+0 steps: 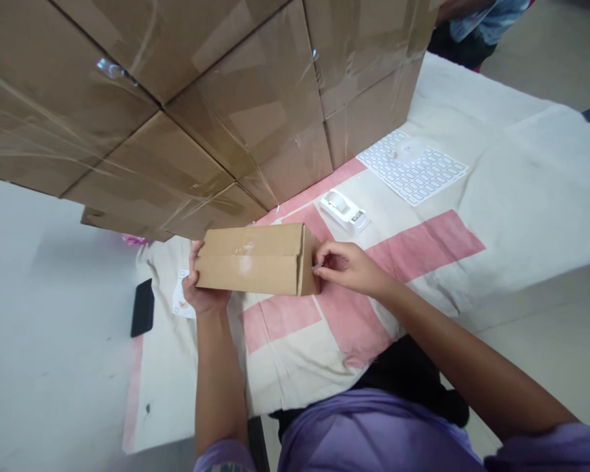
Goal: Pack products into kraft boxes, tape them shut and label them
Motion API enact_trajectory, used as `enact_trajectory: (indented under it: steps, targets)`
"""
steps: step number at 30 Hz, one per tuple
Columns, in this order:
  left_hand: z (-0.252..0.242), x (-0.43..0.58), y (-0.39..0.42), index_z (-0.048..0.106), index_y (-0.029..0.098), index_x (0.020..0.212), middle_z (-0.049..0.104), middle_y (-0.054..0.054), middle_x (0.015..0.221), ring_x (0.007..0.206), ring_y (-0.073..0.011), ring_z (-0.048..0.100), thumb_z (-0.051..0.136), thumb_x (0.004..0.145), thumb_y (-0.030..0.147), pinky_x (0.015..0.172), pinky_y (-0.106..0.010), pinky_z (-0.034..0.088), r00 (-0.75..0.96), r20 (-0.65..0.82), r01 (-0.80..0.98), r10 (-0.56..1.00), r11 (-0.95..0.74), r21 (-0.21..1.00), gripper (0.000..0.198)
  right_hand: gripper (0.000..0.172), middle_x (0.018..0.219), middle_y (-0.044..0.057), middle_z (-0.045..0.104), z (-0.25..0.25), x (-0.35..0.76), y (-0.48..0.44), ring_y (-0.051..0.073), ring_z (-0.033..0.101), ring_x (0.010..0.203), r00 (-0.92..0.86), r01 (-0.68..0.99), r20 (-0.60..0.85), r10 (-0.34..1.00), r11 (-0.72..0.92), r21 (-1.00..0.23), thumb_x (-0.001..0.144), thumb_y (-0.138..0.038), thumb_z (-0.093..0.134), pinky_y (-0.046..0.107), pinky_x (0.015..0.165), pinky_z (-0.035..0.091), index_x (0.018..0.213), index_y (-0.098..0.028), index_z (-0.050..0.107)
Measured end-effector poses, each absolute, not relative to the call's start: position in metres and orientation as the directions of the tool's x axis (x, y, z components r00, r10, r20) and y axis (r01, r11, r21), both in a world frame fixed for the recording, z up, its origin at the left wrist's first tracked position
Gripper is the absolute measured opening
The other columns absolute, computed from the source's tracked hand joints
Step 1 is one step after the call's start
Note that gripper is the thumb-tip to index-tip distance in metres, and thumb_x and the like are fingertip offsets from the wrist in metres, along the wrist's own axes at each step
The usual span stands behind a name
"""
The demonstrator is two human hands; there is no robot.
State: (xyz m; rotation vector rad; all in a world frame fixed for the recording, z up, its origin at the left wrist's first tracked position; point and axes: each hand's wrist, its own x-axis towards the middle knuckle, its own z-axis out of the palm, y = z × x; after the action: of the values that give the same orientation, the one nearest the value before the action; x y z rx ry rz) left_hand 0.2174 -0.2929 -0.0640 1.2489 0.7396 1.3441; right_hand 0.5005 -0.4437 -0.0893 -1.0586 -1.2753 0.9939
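Note:
A small brown cardboard box (255, 259) is tilted over the table in front of me. My left hand (204, 295) grips its left end, with fingers and palm wrapped round the edge. At the opposite end, my right hand (347, 265) is closed in a pinch against the box's end face. A tiny greyish bit shows at those fingertips, too small to name. Beyond my right hand, a white tape dispenser (345, 212) rests on the pink and white cloth (408, 252).
Stacked, taped cartons (275, 111) form a wall along the back. Sheets of blue-outlined labels (417, 167) lie at the right rear. A dark phone-like object (142, 308) and a small paper piece (179, 298) lie at left. Another person (482, 29) is at the upper right.

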Motion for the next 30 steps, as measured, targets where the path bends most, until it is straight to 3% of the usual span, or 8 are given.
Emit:
enact_trajectory:
  steps: [7,15,21,30]
  targets:
    - [-0.0670,0.2143,-0.2900,0.073,0.032,0.119,0.067,-0.003,0.132,0.134,-0.0329,0.054,0.072,0.066,0.059,0.109,-0.042,0.049,0.148,0.256,-0.273,0.955,-0.209,0.939,0.060,0.012,0.083,-0.001,0.060,-0.0883,0.5009,-0.4436,0.013,0.055,0.071,0.033,0.001,0.197,0.980,0.197,-0.980,0.088,-0.025,0.068,0.027,0.064,0.045,0.086,-0.022,0.057]
    - [-0.0670,0.2152,-0.2901,0.074,0.030,0.118,0.069,-0.002,0.126,0.125,-0.0276,0.059,0.072,0.067,0.051,0.102,-0.035,0.051,0.166,0.248,-0.371,0.954,-0.173,0.913,0.055,0.011,0.080,-0.002,0.057,-0.0859,0.4994,-0.4429,0.012,0.053,0.068,0.027,-0.027,0.148,0.989,0.149,-0.988,0.088,-0.025,0.066,0.026,0.063,0.043,0.086,-0.021,0.055]
    - [-0.0661,0.2167,-0.2910,0.074,0.031,0.118,0.069,-0.003,0.127,0.127,-0.0310,0.058,0.073,0.067,0.055,0.103,-0.039,0.050,0.146,0.265,-0.325,0.953,-0.207,0.923,0.056,0.009,0.083,-0.001,0.058,-0.0861,0.5011,-0.4437,0.013,0.054,0.070,0.007,-0.014,0.154,0.988,0.154,-0.988,0.089,-0.023,0.063,0.027,0.065,0.043,0.086,-0.021,0.055]
    - [-0.0667,0.2164,-0.2918,0.072,0.030,0.120,0.068,-0.003,0.129,0.129,-0.0283,0.057,0.071,0.069,0.053,0.105,-0.036,0.049,0.159,0.248,-0.354,0.956,-0.179,0.918,0.056,0.007,0.084,-0.001,0.060,-0.0872,0.4996,-0.4427,0.012,0.055,0.071,0.013,-0.010,0.173,0.985,0.173,-0.985,0.090,-0.020,0.060,0.026,0.066,0.043,0.088,-0.021,0.054]
